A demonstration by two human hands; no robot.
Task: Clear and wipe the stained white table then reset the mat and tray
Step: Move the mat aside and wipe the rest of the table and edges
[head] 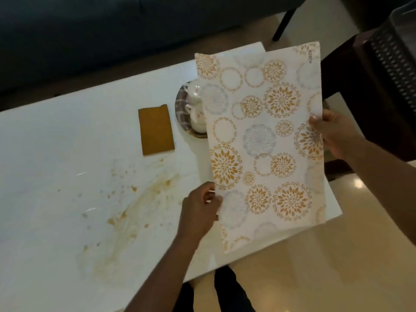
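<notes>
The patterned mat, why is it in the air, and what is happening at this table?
A person holds the floral table mat lifted off the white table, the left hand gripping its near edge and the right hand its far side. Brown stains are not yet wiped. A folded brown cloth lies on the table beside a round tray with white cups.

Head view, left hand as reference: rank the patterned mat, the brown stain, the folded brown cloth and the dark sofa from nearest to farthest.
From the left hand:
1. Patterned mat: pinched at its near edge, in contact.
2. Brown stain: on the white table, just to the hand's left.
3. Folded brown cloth: farther up the table, beside the tray.
4. Dark sofa: beyond the table's far edge.
</notes>
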